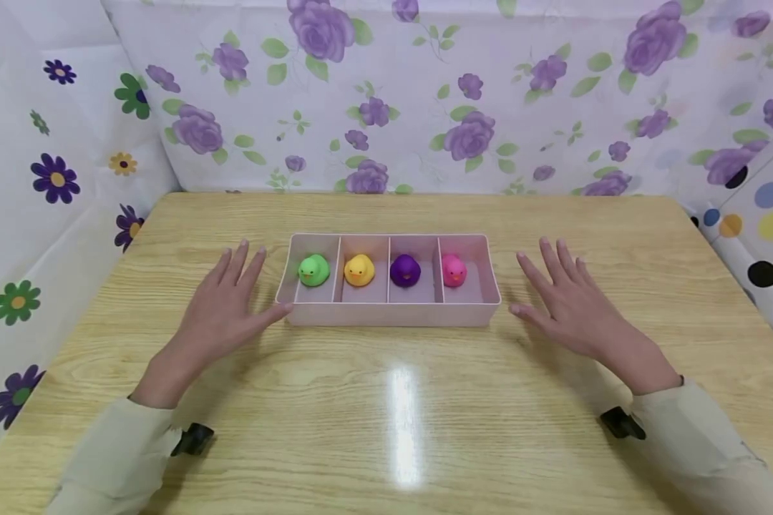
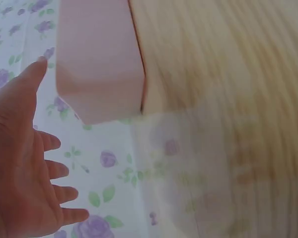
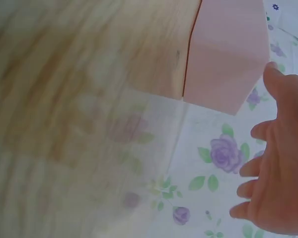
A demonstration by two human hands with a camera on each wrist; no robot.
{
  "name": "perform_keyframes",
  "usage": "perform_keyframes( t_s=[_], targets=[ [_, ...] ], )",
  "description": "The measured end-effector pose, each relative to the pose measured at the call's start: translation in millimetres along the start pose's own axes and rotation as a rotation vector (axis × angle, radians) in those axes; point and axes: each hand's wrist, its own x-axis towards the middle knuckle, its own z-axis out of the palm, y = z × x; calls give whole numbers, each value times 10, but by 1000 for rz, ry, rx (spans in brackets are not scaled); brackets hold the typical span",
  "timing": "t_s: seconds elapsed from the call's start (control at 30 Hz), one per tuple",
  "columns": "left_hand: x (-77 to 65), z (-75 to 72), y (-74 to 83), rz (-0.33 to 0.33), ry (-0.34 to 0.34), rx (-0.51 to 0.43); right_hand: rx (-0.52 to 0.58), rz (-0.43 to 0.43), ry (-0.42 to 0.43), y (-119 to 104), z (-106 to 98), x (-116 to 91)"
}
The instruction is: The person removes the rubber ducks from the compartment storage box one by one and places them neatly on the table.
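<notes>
- Head view: a pale pink four-compartment box [image 1: 389,315] sits near the middle of a wood-grain table [image 1: 335,400], its long side facing the person.
- Each compartment has one toy duck: from left to right, a green duck [image 1: 313,270], a yellow duck [image 1: 359,270], a purple duck [image 1: 405,271] and a pink duck [image 1: 454,271], the last close to the divider on its left.
- The left hand [image 1: 222,315] is at the box's left end, fingers extended and spread, released; the thumb tip reaches the front left corner, and whether it touches I cannot tell.
- The right hand [image 1: 573,307] is beside the right end, apart from it, fingers likewise loose and splayed.
- Pale sleeves [image 1: 116,450] cover both forearms; behind the table hangs a white sheet with purple roses [image 1: 399,71].
- Left wrist view: the left palm faces the box's end, thumb raised, four fingers outstretched; purple blooms show faintly across the glossy tabletop.
- Right wrist view: the right palm is turned toward the opposite end, thumb tip near the box's edge, the other fingers straight and ungripping; the rose-patterned sheet lies beyond.
</notes>
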Motion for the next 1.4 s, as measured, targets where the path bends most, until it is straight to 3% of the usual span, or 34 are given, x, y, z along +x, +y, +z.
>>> perform_keyframes(
  t_s=[0.4,0.67,0.83,1.13,1.4],
  targets=[
    [104,65,129,-64,-65,-432,244,20,-74,13,-77,181],
    [209,189,129,-104,-44,-560,352,14,-35,5,-116,316],
    [252,226,142,-128,-80,-657,385,-5,8,-14,-128,411],
    [296,250,142,-195,-159,-730,423,-29,51,-94,-208,554],
    [330,267,125,-201,-184,-800,427,-69,14,-143,-236,685]
  ],
)
